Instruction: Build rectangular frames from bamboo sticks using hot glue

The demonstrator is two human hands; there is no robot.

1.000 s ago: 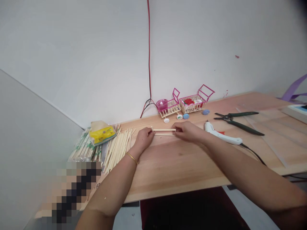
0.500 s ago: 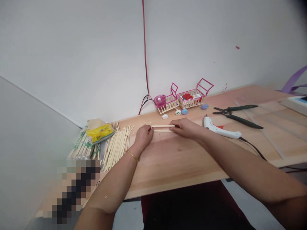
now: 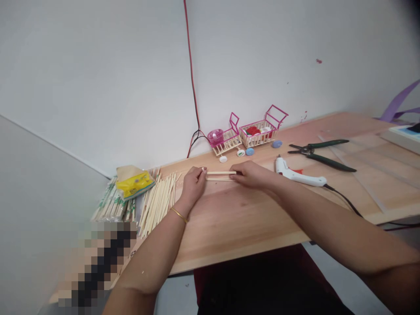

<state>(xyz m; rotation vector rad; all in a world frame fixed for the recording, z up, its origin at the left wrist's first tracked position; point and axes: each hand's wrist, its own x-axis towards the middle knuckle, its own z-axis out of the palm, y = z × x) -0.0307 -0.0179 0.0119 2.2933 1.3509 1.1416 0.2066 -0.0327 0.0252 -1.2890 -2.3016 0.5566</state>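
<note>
White walls meet in a corner behind a pale wooden table (image 3: 249,227), seen from above by the person working at it. Both bare forearms reach forward over the near edge.

At the middle of the table lie two thin pale wooden sticks (image 3: 220,173), side by side and parallel, running left to right. The left hand (image 3: 193,183), with a thin gold bangle (image 3: 179,214) at its wrist, pinches their left ends, its grip closed on them between thumb and fingertips. The right hand (image 3: 251,174) covers their right ends, fingers pressed together on the wood, so its grip is also closed on the sticks.

To the left, near the table's left edge, lies a loose pile of pale wooden sticks (image 3: 159,202). Just beyond it are bundles of wrapped chopsticks with green print (image 3: 110,205), with a yellow tissue packet (image 3: 135,185) resting on top.

Just right of the right hand lies a white glue gun (image 3: 298,174) with a black cord (image 3: 344,200) trailing off the near edge. Farther right lie green-handled pliers (image 3: 320,153).

Against the back wall stand two small carts built from sticks with pink frames (image 3: 251,131), holding coloured bottle caps; more caps lie in front of them. A red and black cable (image 3: 192,87) runs down the wall to the table.
</note>
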